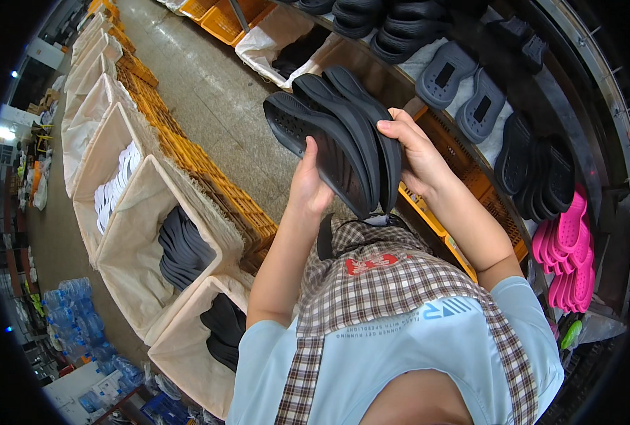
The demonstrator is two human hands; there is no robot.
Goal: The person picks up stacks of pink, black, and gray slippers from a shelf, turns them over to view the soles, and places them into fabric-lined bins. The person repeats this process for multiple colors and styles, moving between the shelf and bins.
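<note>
Between my two hands is a nested stack of black foam clogs (343,134), with holes in the upper of the leftmost one. My left hand (311,180) grips the stack from its left side, the thumb up against the nearest clog. On the opposite side, my right hand (415,152) is closed around the outer clog, its thumb lying along the top edge. The palm-side fingers of my left hand are hidden behind the clogs. The stack is held in the air above my checked apron (393,294), tilted with its far ends to the upper left.
On the left stands a row of cloth-lined baskets (127,244), holding white clogs (117,185), dark grey clogs (184,248) and black clogs (224,329). At right a rack carries grey clogs (446,74), more black clogs (538,166) and pink clogs (568,248). Orange crates (223,21) stand across the aisle.
</note>
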